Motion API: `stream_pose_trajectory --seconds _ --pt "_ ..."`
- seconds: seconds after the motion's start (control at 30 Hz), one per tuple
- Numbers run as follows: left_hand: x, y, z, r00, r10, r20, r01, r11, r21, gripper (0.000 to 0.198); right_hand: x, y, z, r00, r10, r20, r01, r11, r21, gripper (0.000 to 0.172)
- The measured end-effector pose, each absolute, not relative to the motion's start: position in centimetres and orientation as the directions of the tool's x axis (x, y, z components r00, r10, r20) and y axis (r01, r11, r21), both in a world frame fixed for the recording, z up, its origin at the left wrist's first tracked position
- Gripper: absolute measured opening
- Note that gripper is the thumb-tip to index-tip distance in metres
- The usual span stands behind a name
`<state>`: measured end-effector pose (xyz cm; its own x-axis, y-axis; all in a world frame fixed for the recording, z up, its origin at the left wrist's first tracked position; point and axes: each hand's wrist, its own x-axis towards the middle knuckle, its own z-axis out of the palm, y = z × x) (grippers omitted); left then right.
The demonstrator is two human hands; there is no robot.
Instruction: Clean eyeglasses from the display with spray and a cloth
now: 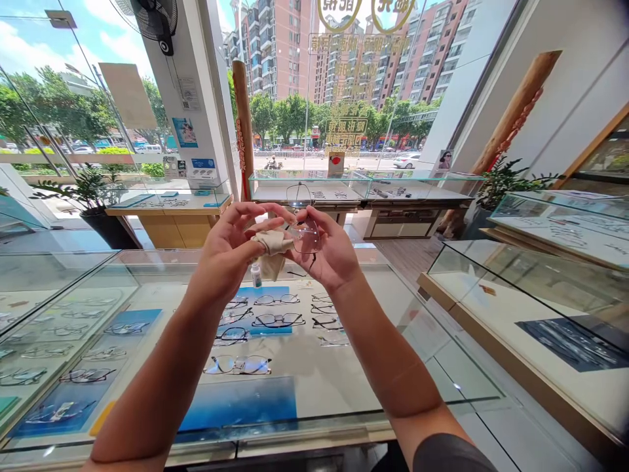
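Both my hands are raised together over a glass display counter. Between thumb and fingers, my left hand pinches a beige cloth, whose lower end hangs down. My right hand grips a pair of thin-framed eyeglasses turned on end, one lens in front of the palm and the other sticking up above the fingers. The cloth's tip is at the edge of the nearer lens; whether it presses on the glass I cannot tell.
Below my hands, the glass counter holds rows of eyeglasses on blue sheets. A small white bottle stands just beyond. More display cases line the right side and the window. Potted plants stand near the window.
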<state>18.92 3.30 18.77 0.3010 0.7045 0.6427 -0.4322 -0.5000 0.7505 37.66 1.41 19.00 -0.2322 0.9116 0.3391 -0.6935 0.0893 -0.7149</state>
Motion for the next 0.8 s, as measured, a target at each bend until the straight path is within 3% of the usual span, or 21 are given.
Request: stream_pose_trajectory --seconds 0.57,0.8 --pt "18.6 3.1 18.2 0.198 0.675 0.711 -0.274 -0.658 0.701 0.071 37.1 1.4 18.7 -0.198 0.885 0.421 -0.6 0.23 -0.766 0.028" --pt "18.5 4.2 17.9 0.341 0.72 0.604 -0.281 -0.536 0.796 0.069 36.7 0.7 18.6 -0.146 0.821 0.552 -0.429 0.451 -0.783 0.033"
